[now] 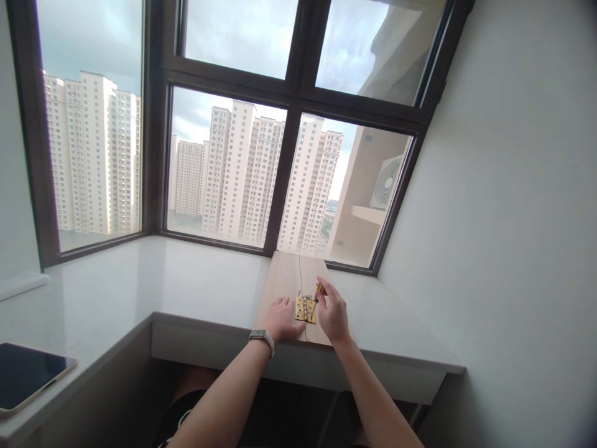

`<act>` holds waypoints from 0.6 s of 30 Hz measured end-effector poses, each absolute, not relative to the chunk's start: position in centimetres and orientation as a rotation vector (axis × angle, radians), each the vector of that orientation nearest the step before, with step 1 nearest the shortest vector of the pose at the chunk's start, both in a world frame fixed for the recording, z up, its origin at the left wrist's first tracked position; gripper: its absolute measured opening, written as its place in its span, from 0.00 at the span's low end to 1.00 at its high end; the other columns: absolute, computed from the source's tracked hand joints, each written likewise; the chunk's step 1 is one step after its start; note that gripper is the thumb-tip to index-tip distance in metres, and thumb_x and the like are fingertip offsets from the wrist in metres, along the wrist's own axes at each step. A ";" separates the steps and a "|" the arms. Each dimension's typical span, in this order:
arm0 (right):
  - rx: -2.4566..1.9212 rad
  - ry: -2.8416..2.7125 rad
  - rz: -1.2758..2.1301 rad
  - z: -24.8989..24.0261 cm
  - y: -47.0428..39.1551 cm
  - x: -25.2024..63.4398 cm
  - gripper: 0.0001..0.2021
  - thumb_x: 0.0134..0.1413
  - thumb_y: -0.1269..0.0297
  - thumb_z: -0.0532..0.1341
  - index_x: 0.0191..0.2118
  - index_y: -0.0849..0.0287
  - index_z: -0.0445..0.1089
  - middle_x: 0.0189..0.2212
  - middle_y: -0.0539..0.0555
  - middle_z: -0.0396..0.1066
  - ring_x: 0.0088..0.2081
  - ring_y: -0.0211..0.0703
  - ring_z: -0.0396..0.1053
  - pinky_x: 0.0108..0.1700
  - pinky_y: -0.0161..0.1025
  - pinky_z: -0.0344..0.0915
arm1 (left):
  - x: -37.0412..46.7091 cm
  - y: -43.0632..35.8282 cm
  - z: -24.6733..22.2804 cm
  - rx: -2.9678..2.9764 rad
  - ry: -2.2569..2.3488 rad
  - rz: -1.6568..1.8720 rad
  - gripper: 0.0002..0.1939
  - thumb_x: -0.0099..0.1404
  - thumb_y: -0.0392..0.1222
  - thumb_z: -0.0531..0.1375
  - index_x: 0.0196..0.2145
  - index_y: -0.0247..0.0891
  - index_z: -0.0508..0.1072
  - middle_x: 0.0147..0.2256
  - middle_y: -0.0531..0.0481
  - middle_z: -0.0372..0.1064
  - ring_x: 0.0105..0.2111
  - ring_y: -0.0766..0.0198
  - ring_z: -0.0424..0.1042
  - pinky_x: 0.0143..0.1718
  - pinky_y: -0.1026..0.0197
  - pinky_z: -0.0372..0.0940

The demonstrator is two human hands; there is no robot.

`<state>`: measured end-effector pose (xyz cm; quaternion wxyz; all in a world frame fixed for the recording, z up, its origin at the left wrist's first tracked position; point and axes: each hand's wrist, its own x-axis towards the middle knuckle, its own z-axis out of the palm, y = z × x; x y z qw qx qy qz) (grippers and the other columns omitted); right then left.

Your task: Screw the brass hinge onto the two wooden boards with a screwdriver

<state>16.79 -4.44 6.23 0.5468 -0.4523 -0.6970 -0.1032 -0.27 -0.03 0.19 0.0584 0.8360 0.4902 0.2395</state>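
A brass-coloured hinge (300, 309) lies unfolded across the seam between two light wooden boards (286, 272). My left hand (282, 320) rests on the left board with its fingers stretched out, the thumb by the hinge's lower edge. In my right hand (333, 311) is a screwdriver with a yellow and black handle (319, 289), held between thumb and fingers. Its shaft slants down to the right leaf of the hinge; the exact contact of the tip is too small to make out. Tiny loose pieces, perhaps screws (308, 297), lie just above the hinge.
The boards lie on a white windowsill counter (212, 280) running below dark-framed windows. A tablet (32, 375) lies on the counter's left arm. A white wall (504, 218) rises at the right. My legs are beneath the counter's front edge.
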 end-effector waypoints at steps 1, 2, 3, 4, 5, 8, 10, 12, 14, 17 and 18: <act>-1.080 -1.632 -0.212 6.1 -4.3 16.9 0.17 0.69 0.62 0.54 0.60 0.54 0.66 0.48 0.59 0.75 0.45 0.50 0.75 0.49 0.49 0.73 | -0.3 0.0 0.2 2.534 1.484 0.725 0.36 0.59 0.66 0.55 0.57 0.40 0.69 0.60 0.37 0.65 0.63 0.40 0.58 0.64 0.45 0.52; -1.089 -1.611 -0.188 6.1 -4.2 16.9 0.17 0.69 0.62 0.54 0.60 0.55 0.65 0.49 0.60 0.75 0.45 0.50 0.75 0.49 0.49 0.74 | -0.3 0.0 0.2 2.536 1.481 0.725 0.36 0.59 0.66 0.55 0.58 0.40 0.69 0.60 0.38 0.65 0.63 0.40 0.58 0.64 0.45 0.52; -1.096 -1.596 -0.174 6.1 -4.2 16.9 0.17 0.69 0.61 0.54 0.59 0.55 0.64 0.49 0.60 0.75 0.46 0.50 0.75 0.48 0.49 0.74 | -0.3 0.0 0.2 2.540 1.477 0.725 0.36 0.59 0.66 0.55 0.58 0.40 0.69 0.60 0.38 0.65 0.63 0.40 0.58 0.64 0.45 0.52; -1.098 -1.591 -0.175 6.1 -4.2 17.0 0.16 0.69 0.61 0.54 0.58 0.55 0.64 0.48 0.60 0.75 0.46 0.50 0.75 0.48 0.49 0.74 | -0.3 0.0 0.2 2.543 1.474 0.726 0.36 0.59 0.66 0.55 0.58 0.40 0.69 0.60 0.38 0.65 0.63 0.40 0.58 0.64 0.45 0.52; -1.096 -1.596 -0.193 6.2 -4.2 16.9 0.15 0.68 0.60 0.55 0.57 0.55 0.65 0.48 0.60 0.74 0.45 0.50 0.74 0.48 0.49 0.73 | -0.4 -0.1 0.3 2.543 1.473 0.724 0.36 0.59 0.65 0.55 0.58 0.40 0.68 0.60 0.38 0.65 0.63 0.41 0.58 0.64 0.45 0.52; -1.098 -1.611 -0.307 6.6 -4.5 16.8 0.14 0.67 0.57 0.58 0.53 0.55 0.67 0.44 0.59 0.73 0.43 0.51 0.72 0.47 0.50 0.73 | -0.4 -0.3 0.5 2.533 1.478 0.712 0.36 0.59 0.65 0.55 0.58 0.40 0.68 0.61 0.38 0.64 0.64 0.40 0.57 0.65 0.45 0.50; -1.107 -1.588 -0.370 6.7 -4.8 16.8 0.13 0.66 0.56 0.59 0.52 0.54 0.68 0.40 0.58 0.72 0.40 0.51 0.71 0.45 0.50 0.72 | -0.4 -0.4 0.7 2.522 1.482 0.700 0.36 0.59 0.65 0.55 0.58 0.41 0.68 0.61 0.38 0.64 0.64 0.40 0.56 0.65 0.45 0.50; -1.111 -1.562 -0.381 6.7 -4.8 16.7 0.12 0.67 0.56 0.58 0.51 0.54 0.69 0.38 0.57 0.72 0.38 0.50 0.71 0.43 0.48 0.72 | -0.4 -0.6 0.8 2.515 1.483 0.691 0.35 0.59 0.65 0.56 0.57 0.41 0.69 0.61 0.39 0.64 0.64 0.40 0.57 0.65 0.45 0.49; -1.097 -1.569 -0.345 6.5 -4.7 16.8 0.11 0.67 0.58 0.58 0.51 0.54 0.69 0.39 0.57 0.73 0.38 0.49 0.72 0.43 0.48 0.73 | -0.4 -0.6 0.9 2.512 1.485 0.689 0.35 0.59 0.65 0.56 0.57 0.41 0.68 0.60 0.39 0.65 0.63 0.41 0.58 0.65 0.45 0.50; -1.061 -1.623 -0.219 6.2 -4.4 16.9 0.12 0.68 0.60 0.57 0.54 0.53 0.68 0.45 0.58 0.74 0.41 0.48 0.75 0.46 0.47 0.73 | -0.4 -0.7 0.9 2.513 1.488 0.701 0.35 0.60 0.65 0.55 0.57 0.41 0.69 0.59 0.39 0.66 0.62 0.41 0.59 0.64 0.45 0.51; -1.056 -1.635 -0.172 6.2 -4.3 16.9 0.13 0.68 0.60 0.56 0.56 0.52 0.67 0.46 0.58 0.75 0.42 0.48 0.75 0.47 0.47 0.74 | -0.4 -0.6 0.8 2.514 1.487 0.709 0.35 0.60 0.65 0.55 0.57 0.41 0.69 0.59 0.38 0.66 0.62 0.41 0.59 0.64 0.45 0.51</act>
